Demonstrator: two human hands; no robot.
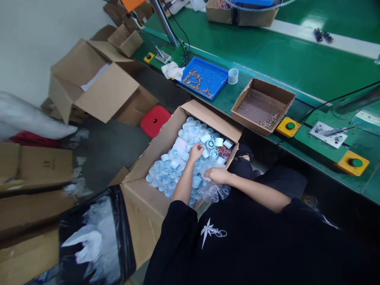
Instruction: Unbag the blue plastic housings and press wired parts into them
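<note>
A large open cardboard box (pixel 151 198) in front of me is filled with pale blue plastic cups (pixel 169 174), several of them shorter and spool-like with hubs inside. Over the cups, my left hand (pixel 196 151) has its fingers drawn together in a pinch; anything between the fingertips is too small to make out. Nearer the box's right side, my right hand (pixel 217 175) is closed on a crumpled clear plastic bag (pixel 211 192). Thin red and orange wires (pixel 223 151) lie among the spool-like parts in the box's right corner.
A green workbench (pixel 208 43) carries a blue tray (pixel 219 75) of small metal pieces, a pale cup (pixel 233 76), a shallow carton (pixel 252 105) and yellow button boxes (pixel 353 162). On the left are a red stool (pixel 154 120), open cartons (pixel 107 93) and a black-lined bin (pixel 127 245).
</note>
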